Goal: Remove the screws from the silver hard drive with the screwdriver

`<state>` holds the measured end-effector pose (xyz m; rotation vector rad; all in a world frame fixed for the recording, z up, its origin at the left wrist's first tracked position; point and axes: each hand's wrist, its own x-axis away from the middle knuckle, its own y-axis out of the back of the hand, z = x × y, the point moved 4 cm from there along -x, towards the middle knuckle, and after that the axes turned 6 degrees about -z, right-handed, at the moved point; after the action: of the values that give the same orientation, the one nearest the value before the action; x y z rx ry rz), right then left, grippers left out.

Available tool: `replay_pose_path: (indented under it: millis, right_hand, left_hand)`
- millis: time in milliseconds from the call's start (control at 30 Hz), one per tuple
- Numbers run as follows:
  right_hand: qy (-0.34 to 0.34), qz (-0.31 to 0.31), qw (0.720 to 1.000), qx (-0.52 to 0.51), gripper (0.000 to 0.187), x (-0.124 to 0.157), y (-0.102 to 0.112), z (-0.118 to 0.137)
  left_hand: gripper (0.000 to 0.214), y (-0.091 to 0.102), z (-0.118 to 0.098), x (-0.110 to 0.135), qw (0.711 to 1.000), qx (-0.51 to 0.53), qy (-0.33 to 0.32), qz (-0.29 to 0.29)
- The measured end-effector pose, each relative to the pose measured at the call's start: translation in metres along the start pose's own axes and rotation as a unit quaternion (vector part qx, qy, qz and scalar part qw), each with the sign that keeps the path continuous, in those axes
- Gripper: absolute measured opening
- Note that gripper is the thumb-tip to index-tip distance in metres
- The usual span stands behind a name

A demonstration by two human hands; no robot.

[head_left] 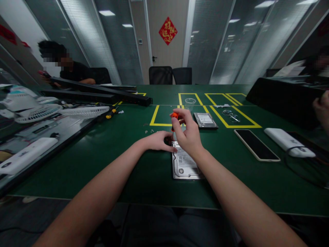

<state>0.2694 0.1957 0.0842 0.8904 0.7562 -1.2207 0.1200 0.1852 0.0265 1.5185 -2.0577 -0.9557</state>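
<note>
A silver hard drive (184, 165) lies flat on the green table (133, 151) in front of me. My right hand (187, 132) is closed around a small screwdriver with an orange cap (175, 115), held upright over the drive's far left corner. My left hand (159, 141) rests on the table beside that corner, fingers curled against the drive's edge and the screwdriver tip. The tip itself is hidden by my fingers.
A second hard drive (205, 120) and a clear plastic cup (190, 103) sit inside yellow taped boxes. A phone (256, 144) and white power bank (289, 142) lie at right. Small screws (149, 131) lie left of my hands. Other people sit at far left and right.
</note>
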Motion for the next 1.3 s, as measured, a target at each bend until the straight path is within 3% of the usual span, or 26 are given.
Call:
replay_pose_path:
  millis: [367,800,1300]
  right_hand:
    - [0.042,-0.006,0.999,0.026,0.021,-0.0007,0.0001,-0.0002]
    - [-0.019,0.024,0.999,-0.042,0.032,0.0027,0.0007,-0.0037]
    - [0.020,0.006,1.000,0.005,0.025,0.0011,0.0008,0.0031]
  left_hand:
    - [0.062,-0.0003,0.0009,0.0005,1.000,-0.010,0.003,0.003]
    - [0.065,0.0000,0.0018,-0.0005,1.000,-0.008,-0.005,-0.002]
    - [0.055,-0.0003,-0.0006,-0.0003,1.000,0.020,-0.013,-0.009]
